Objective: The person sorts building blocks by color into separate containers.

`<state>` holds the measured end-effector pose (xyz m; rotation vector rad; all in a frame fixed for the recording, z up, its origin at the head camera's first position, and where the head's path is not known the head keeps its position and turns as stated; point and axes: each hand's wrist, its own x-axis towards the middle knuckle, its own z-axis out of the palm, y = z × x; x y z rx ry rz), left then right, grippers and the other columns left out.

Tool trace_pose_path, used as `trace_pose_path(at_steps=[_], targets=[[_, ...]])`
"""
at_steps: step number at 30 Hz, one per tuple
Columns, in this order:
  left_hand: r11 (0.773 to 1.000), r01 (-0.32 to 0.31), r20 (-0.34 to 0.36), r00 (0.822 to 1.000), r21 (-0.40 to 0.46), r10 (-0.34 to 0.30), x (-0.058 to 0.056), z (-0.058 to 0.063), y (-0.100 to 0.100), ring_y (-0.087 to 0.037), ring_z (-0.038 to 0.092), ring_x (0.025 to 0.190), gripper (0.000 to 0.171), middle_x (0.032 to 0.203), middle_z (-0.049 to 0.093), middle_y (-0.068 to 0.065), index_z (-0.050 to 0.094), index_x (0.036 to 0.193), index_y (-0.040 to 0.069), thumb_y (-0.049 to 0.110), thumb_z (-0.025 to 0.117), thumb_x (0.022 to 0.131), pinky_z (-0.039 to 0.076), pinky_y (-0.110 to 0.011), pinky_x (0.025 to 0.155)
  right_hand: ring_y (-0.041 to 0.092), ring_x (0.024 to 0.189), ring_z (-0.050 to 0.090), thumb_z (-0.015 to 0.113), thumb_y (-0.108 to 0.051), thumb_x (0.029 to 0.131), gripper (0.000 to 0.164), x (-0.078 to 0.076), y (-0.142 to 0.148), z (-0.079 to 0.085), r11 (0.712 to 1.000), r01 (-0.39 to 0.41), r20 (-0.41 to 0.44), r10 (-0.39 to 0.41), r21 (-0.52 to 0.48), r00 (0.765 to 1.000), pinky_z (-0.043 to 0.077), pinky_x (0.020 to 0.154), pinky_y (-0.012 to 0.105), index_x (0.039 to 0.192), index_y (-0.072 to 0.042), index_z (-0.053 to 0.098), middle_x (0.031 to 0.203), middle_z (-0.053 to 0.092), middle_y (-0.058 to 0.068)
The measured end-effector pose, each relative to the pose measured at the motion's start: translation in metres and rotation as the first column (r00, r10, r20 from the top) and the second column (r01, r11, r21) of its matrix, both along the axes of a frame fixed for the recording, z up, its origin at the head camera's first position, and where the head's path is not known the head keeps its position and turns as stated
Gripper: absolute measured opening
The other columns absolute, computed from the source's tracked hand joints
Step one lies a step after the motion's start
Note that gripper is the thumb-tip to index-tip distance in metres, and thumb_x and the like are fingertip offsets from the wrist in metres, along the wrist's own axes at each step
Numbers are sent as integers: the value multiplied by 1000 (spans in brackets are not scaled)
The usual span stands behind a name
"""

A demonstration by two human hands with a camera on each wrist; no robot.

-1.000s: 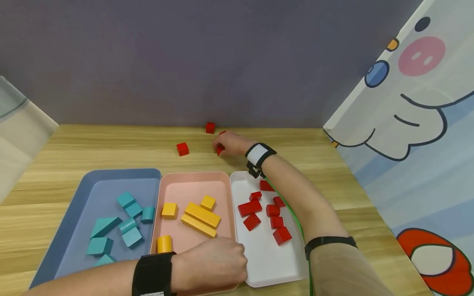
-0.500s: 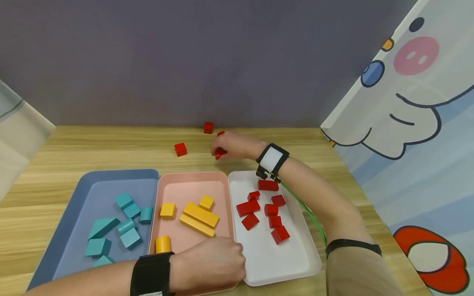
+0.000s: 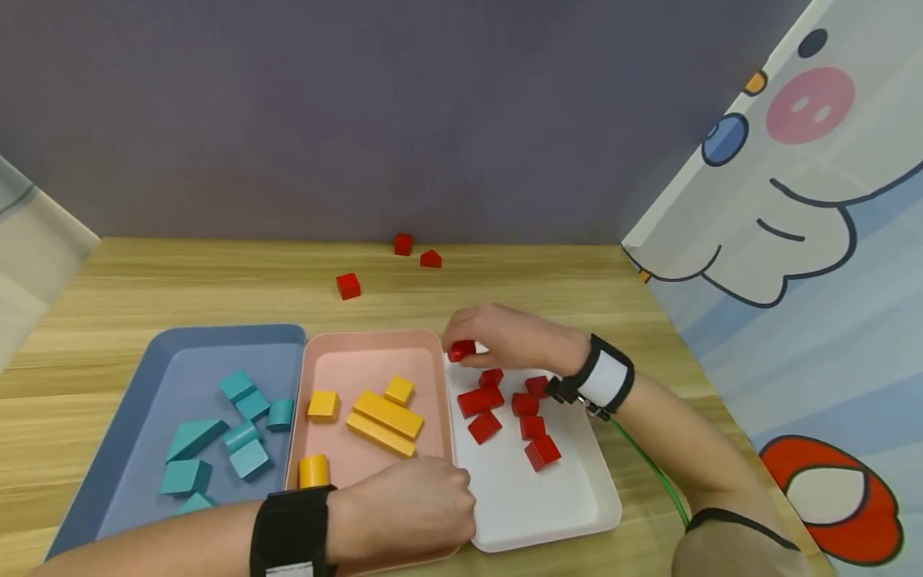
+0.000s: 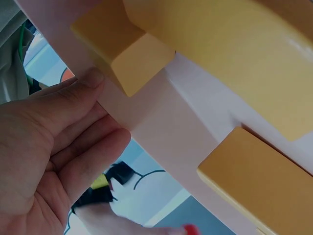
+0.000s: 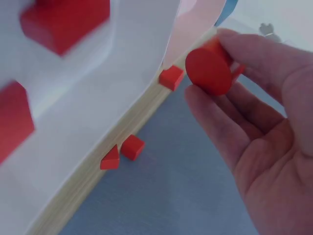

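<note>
My right hand [image 3: 512, 336] pinches a red cylinder block [image 3: 461, 350] between thumb and fingers, over the far left corner of the white tray [image 3: 534, 513]. In the right wrist view, the round end of the cylinder faces the camera, and a red sliver shows behind it; I cannot tell whether that is a second block. My left hand [image 3: 404, 513] pinches the near right rim of the pink tray [image 4: 161, 112], thumb at the edge and fingers curled on the outer side. Yellow blocks [image 3: 389, 415] lie in the pink tray.
Several red blocks [image 3: 542, 453] lie in the white tray. On the left, a blue tray [image 3: 137, 417] holds teal blocks [image 3: 185, 477]. Two red cubes [image 3: 348, 286] and a red triangular-topped block [image 3: 431, 259] lie on the wooden table near the grey back panel [image 3: 360, 120].
My right hand has picked up the red cylinder from the back of the table and carried it toward me and right, over the white tray. My left hand stays put.
</note>
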<state>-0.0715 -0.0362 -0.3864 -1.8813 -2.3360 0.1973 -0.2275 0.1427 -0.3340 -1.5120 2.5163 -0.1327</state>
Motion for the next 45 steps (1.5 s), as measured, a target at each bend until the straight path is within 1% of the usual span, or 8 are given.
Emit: trace_pose_path(at_steps=[6, 9, 14, 20, 26, 37, 41, 45], targets=[[1000, 4, -47, 999, -2, -4, 0, 0, 0, 0, 54, 63, 11, 79, 71, 17, 74, 96, 34, 43, 69, 91, 36, -10, 58, 5, 93, 59, 77, -20, 86, 22, 37, 20, -3, 999, -34, 46, 32, 40, 998, 53, 87, 20, 107, -19, 69, 103, 68, -9], [1000, -1, -43, 999, 2, 1, -1, 0, 0, 0, 54, 62, 11, 78, 71, 17, 74, 96, 34, 42, 68, 91, 36, -10, 58, 4, 92, 59, 76, -18, 87, 18, 51, 29, -6, 997, -71, 78, 69, 19, 995, 52, 85, 17, 104, -19, 69, 101, 68, -10], [1000, -4, -22, 1000, 5, 4, -2, 1, -1, 0, 56, 65, 15, 81, 73, 17, 75, 98, 33, 44, 69, 90, 38, -8, 61, 3, 86, 57, 74, -12, 86, 14, 69, 39, -15, 993, -118, 138, 115, 9, 984, 49, 81, 14, 97, -20, 70, 95, 67, -11], [1000, -17, 23, 1000, 12, 16, -3, 1, -2, 1, 60, 68, 22, 85, 74, 16, 75, 102, 33, 48, 70, 87, 42, -5, 66, -1, 79, 55, 78, -14, 83, 19, 84, 43, -24, 989, -107, 209, 84, 101, 974, 47, 77, 12, 99, -23, 73, 87, 66, -15], [1000, -18, 8, 1000, 18, 18, -3, 1, -2, 0, 58, 66, 20, 83, 74, 16, 75, 101, 33, 47, 71, 87, 40, -6, 65, -3, 75, 54, 80, -15, 81, 20, 89, 43, -33, 988, -83, 275, 44, 133, 960, 46, 73, 9, 97, -25, 74, 84, 65, -18], [1000, -26, 60, 998, 13, 25, -3, 0, -3, 2, 61, 70, 24, 87, 74, 17, 75, 105, 34, 48, 70, 86, 42, -5, 69, -5, 78, 55, 82, -17, 80, 27, 90, 42, -43, 985, -86, 290, 39, 152, 956, 47, 76, 10, 103, -27, 74, 89, 67, -19], [1000, -28, 71, 997, 10, 27, -2, 0, -2, 2, 60, 70, 24, 87, 74, 17, 75, 106, 34, 48, 70, 87, 42, -4, 69, -3, 83, 59, 83, -21, 80, 29, 86, 40, -35, 983, -84, 288, 34, 161, 957, 49, 80, 12, 107, -25, 73, 95, 70, -17], [1000, -27, 76, 997, 6, 26, -2, 0, -1, 2, 59, 69, 23, 86, 74, 17, 75, 105, 34, 48, 70, 87, 41, -5, 68, 3, 93, 63, 82, -22, 80, 30, 72, 35, -15, 985, -93, 242, 55, 146, 969, 52, 87, 19, 109, -22, 73, 103, 72, -11]])
